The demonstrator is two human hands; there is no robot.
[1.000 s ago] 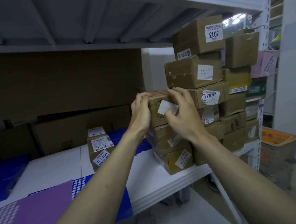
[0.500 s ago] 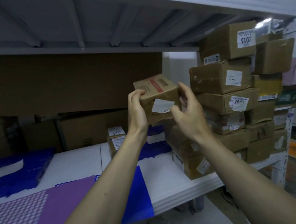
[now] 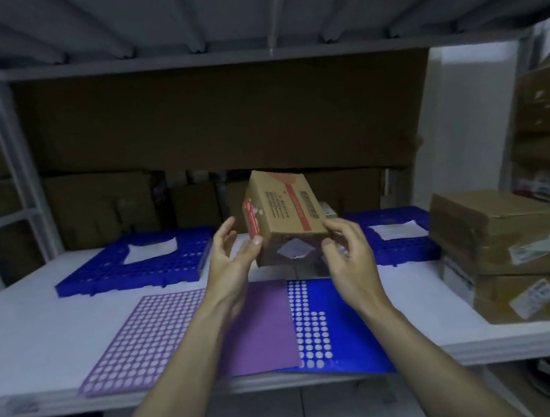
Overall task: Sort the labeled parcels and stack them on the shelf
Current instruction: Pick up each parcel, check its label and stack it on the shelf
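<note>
Above the white shelf (image 3: 42,334), a small brown box (image 3: 286,214) with red stripes is up in the air, tipped to one side, held between two hands. Left hand (image 3: 229,257) pinches its left bottom corner with thumb and fingers, and right hand (image 3: 348,255) curls around its right bottom corner. More brown boxes (image 3: 502,252) sit stacked on the right, and purple mat (image 3: 164,335) lies under the arms.

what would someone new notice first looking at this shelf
First, the cardboard box held tilted in mid-air at the centre, the left hand and right hand on either side of it. Below it, a purple mat and a blue mat lie on the white shelf. Stacked parcels sit at the right.
</note>
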